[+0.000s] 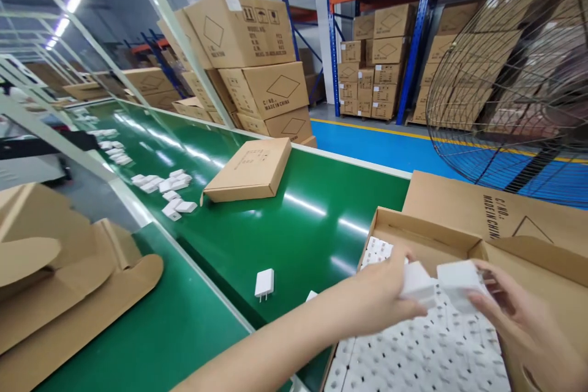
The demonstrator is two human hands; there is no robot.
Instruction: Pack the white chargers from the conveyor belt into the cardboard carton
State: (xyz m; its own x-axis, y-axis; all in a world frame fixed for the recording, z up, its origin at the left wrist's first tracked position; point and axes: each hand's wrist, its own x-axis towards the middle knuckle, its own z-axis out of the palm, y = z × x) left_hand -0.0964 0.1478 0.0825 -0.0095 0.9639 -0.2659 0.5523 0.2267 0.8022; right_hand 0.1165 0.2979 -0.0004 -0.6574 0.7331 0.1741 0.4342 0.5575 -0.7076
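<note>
My left hand (383, 294) reaches across from the lower left and is closed on a white charger (417, 285). My right hand (514, 312) comes in from the lower right and grips another white charger (460, 282). Both hands hover over an open cardboard box (427, 233) whose bottom is packed with rows of white chargers (422, 349). One loose white charger (264, 284) lies on the green conveyor belt (285, 226) to the left of the box.
A flat closed carton (250, 169) and a scatter of white chargers (168, 190) lie farther up the belt. Folded cardboard (68, 275) sits at the left. Stacked cartons (257, 61), pallet racks (381, 61) and a wire fan guard (509, 73) stand behind.
</note>
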